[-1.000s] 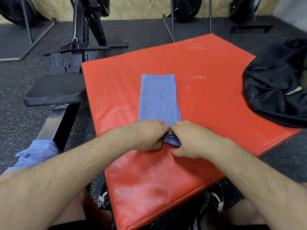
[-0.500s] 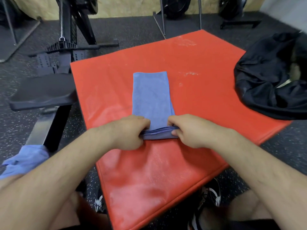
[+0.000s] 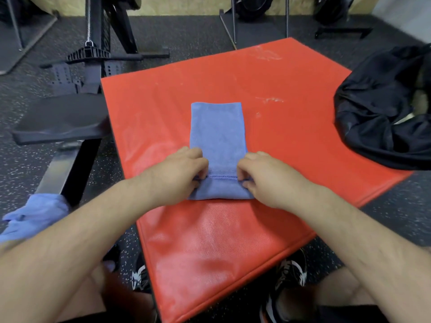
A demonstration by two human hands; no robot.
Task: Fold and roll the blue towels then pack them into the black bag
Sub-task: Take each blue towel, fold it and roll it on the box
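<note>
A blue towel [image 3: 218,131], folded into a long narrow strip, lies on the red mat [image 3: 291,94]. Its near end is turned over into a short flat roll with the stitched hem on top. My left hand [image 3: 184,169] pinches the left end of that roll. My right hand [image 3: 258,173] pinches the right end. The black bag [image 3: 377,113] sits crumpled on the mat's right edge, its mouth partly open. A second blue towel [image 3: 32,217] lies bunched at the far left, by my left arm.
A black padded bench [image 3: 58,120] and the machine frame [image 3: 98,54] stand left of the mat. Metal stands and dark gym floor lie behind it. My shoes [image 3: 291,273] show under the mat's near edge.
Both hands have spread from the middle to the towel's two side edges. The near end has been turned over away from me, so the hem now shows on top.
</note>
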